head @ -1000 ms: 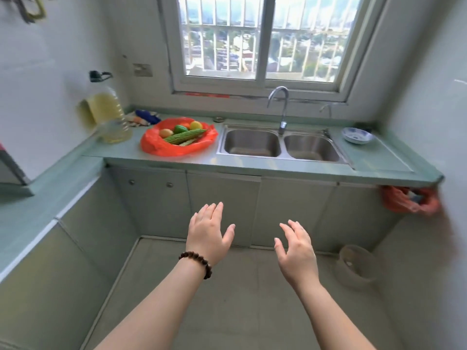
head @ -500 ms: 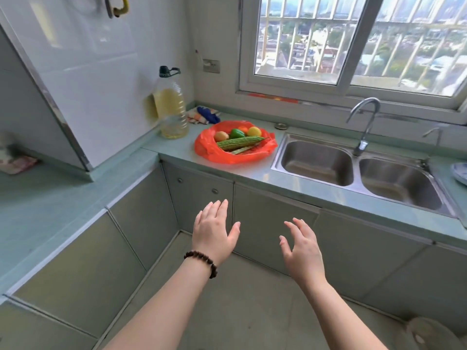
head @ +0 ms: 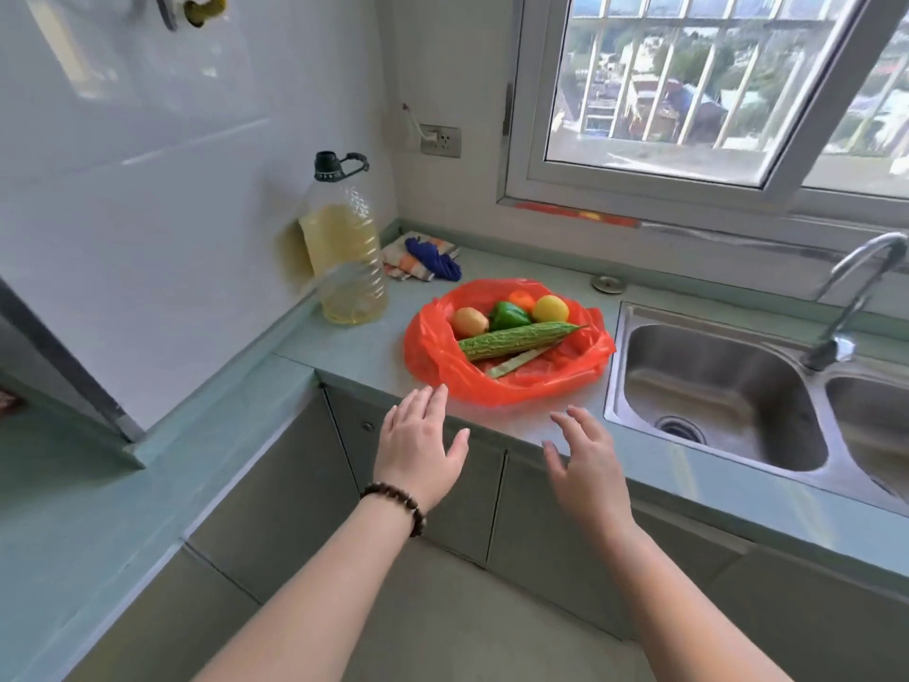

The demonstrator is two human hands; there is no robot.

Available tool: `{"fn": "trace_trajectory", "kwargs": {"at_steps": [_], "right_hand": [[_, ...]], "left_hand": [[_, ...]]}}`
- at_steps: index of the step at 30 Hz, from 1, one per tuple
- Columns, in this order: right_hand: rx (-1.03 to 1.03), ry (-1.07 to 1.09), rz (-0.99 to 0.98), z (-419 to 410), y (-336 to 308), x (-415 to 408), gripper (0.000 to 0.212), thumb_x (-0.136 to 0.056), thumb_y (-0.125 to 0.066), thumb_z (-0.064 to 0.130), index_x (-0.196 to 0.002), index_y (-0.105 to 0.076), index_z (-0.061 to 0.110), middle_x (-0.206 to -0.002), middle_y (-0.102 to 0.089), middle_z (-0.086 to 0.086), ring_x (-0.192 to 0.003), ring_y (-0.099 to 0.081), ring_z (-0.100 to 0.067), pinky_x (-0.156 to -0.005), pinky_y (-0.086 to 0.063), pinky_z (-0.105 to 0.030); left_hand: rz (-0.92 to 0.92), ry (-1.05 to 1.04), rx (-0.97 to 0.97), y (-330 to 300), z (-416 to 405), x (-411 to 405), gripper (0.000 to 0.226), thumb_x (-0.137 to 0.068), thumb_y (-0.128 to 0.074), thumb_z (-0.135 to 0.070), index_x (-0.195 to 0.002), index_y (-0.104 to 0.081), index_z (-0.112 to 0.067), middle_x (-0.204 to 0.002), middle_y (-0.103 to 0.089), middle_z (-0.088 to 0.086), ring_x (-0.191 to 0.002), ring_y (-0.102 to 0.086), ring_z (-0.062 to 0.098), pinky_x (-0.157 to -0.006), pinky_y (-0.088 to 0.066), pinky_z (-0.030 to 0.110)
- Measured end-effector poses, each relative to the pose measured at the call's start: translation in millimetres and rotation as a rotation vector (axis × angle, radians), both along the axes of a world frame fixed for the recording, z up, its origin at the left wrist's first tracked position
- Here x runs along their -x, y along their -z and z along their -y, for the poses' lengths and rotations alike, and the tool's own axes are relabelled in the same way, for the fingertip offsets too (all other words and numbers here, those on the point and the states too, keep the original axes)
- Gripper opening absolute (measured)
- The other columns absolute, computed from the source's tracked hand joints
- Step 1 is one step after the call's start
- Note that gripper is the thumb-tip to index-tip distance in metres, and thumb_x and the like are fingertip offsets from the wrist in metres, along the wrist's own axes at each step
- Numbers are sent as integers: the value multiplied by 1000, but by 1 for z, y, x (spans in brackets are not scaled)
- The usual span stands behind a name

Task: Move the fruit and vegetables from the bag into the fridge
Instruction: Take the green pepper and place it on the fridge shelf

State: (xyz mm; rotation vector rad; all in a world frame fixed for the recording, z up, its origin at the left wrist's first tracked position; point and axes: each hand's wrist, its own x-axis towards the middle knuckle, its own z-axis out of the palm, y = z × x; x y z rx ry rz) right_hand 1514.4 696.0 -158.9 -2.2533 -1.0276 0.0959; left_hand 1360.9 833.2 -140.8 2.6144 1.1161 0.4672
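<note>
An open red plastic bag [head: 521, 381] lies on the green counter [head: 354, 351] left of the sink. In it rest a long bitter gourd [head: 516, 339], a green pepper [head: 509, 315], a yellow fruit [head: 550, 308], a brownish fruit [head: 469, 321], an orange fruit [head: 521, 298] and a pale green stalk [head: 516, 361]. My left hand [head: 418, 447], a bead bracelet on its wrist, hovers with fingers spread just short of the bag's near edge. My right hand [head: 588, 465] floats open beside it, over the counter's front edge. Neither hand holds anything. No fridge is in view.
A large oil bottle [head: 347, 253] stands left of the bag by the wall, with folded cloths [head: 420, 255] behind. A double steel sink [head: 713, 391] with a tap [head: 856, 297] lies to the right. Cabinet doors [head: 428, 484] run under the counter.
The view has closed in on the counter and turned left. Both hands have come forward and up toward the red bag, still open.
</note>
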Motion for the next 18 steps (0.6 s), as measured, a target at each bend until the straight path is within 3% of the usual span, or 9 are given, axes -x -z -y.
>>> {"fn": "trace_trajectory", "kwargs": {"at_steps": [5, 14, 18], "right_hand": [[16, 6, -32, -60, 2, -35, 43, -88, -57, 21, -131, -51, 16, -142, -42, -2, -136, -29, -16, -111, -24, -30], [61, 59, -69, -129, 23, -139, 42, -89, -56, 22, -129, -52, 14, -142, -43, -7, -135, -31, -22, -112, -27, -37], [35, 43, -78, -169, 31, -191, 41, -87, -58, 22, -128, -54, 12, -139, -45, -8, -133, -35, -23, -110, -29, -34]], "left_hand": [[0, 40, 22, 1, -63, -45, 65, -93, -38, -48, -148, -21, -18, -153, -27, 4, -142, -19, 17, -117, -14, 34], [-46, 68, 66, 25, -143, -145, 65, -91, -41, -48, -146, -25, -17, -151, -31, 5, -140, -23, 19, -116, -19, 37], [-76, 91, 62, 35, -176, -195, 63, -91, -45, -46, -144, -30, -16, -149, -34, 7, -139, -26, 21, -115, -19, 37]]}}
